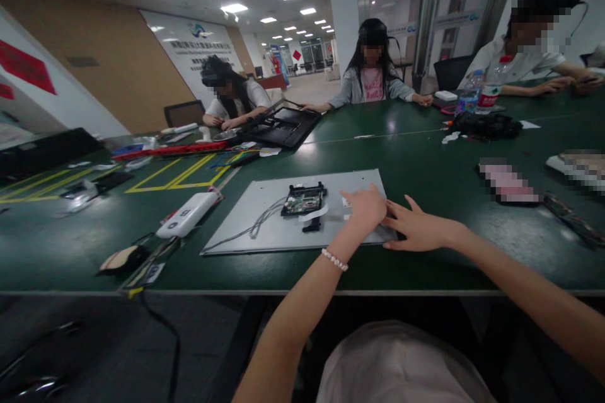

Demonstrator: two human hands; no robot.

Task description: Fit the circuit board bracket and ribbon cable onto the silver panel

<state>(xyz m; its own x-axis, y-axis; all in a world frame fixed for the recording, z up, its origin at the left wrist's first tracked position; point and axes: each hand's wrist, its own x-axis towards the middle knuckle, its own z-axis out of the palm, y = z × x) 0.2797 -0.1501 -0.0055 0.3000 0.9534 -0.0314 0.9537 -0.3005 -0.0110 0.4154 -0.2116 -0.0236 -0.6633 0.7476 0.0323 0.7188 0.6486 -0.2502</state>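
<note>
A flat grey metal panel [255, 208] lies in front of me, apparently the back of a screen. Fixed to its middle is a small green circuit board [302, 203] in a black bracket, with grey cables [258, 225] running left and a white ribbon strip [314, 215] across it. My left hand [366, 208] rests over the panel's right part beside a white label, its visible fingers apart and some hidden. At the panel's right edge, my right hand [413, 227] has spread fingers, its fingertips touching the edge close to my left hand.
A white device [186, 214] and a computer mouse [123, 259] lie left of the panel. A phone [509, 182] lies to the right, with bottles [491, 85] behind. Across the green table [425, 157], a black frame [286, 126] lies near several people.
</note>
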